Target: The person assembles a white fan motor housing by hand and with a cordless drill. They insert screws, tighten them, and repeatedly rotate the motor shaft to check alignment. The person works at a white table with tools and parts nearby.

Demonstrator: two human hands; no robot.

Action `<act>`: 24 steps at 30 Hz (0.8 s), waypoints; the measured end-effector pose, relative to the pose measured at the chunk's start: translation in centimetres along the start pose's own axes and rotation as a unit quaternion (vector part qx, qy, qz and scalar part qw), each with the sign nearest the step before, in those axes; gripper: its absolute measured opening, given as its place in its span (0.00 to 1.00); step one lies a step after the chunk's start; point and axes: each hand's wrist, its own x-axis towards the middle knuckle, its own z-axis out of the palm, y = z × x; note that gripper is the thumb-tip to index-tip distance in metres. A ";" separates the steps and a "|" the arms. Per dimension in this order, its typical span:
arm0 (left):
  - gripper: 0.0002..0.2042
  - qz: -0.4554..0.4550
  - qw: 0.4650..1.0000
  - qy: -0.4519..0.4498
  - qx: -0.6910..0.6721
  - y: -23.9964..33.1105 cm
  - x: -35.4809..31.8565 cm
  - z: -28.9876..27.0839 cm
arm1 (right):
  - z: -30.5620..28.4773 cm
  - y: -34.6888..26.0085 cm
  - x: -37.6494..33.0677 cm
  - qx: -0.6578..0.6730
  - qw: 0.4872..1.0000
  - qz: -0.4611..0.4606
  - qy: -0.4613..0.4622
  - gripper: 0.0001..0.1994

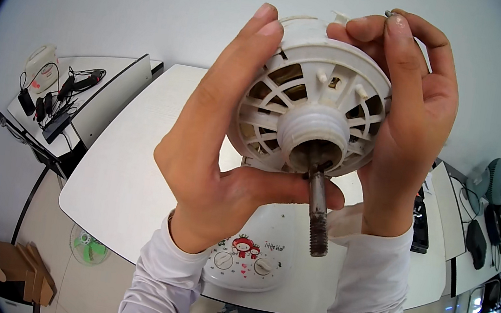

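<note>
Item under inspection: a white vented motor housing [316, 124], held up above the bench [131, 140], its collar and threaded metal shaft [317, 220] directed toward the wearer and downward. The left hand [207, 169] cradles it from the side, fingers curved over the rim and thumb pressed beneath, passing behind the shaft. The right hand [415, 103] is at the opposite upper edge; its thumb and forefinger pinch a small metal piece [389, 14] (too small here to identify), the remaining fingers curled near the rear of the housing.

Handling, in this inspector's judgement: the left grip should carry the full weight, leaving the right fingers free for fine work. The small piece calls for a firm pinch, as one slip could lose it through the vents. Turning the rear into view would help; the shaft appears grimy and is best kept clear of the thumb.

Markings: no legible writing on the visible face of the housing. The white control base [246, 277] below bears decorative lettering beside a red cartoon print, plus fine characters around two dials, too small to read reliably.
</note>
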 end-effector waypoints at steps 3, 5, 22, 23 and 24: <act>0.50 -0.001 1.000 0.004 0.002 0.0 -0.1 0.0 | -1.1 1.1 0.3 -0.021 1.000 -0.021 -0.001 0.10; 0.50 -0.012 1.000 0.002 0.000 0.3 -0.1 0.0 | -1.1 1.2 0.3 -0.027 0.999 -0.020 -0.001 0.10; 0.40 0.105 0.982 -0.115 0.109 -1.7 1.5 -2.8 | -1.0 1.3 1.1 -0.107 0.993 0.005 0.046 0.11; 0.39 0.113 0.981 -0.113 0.106 -1.9 1.5 -2.7 | -0.9 1.3 1.2 -0.103 0.994 0.007 0.044 0.11; 0.37 0.121 0.981 -0.112 0.103 -2.1 1.5 -2.7 | -0.8 1.3 1.2 -0.099 0.994 0.008 0.043 0.11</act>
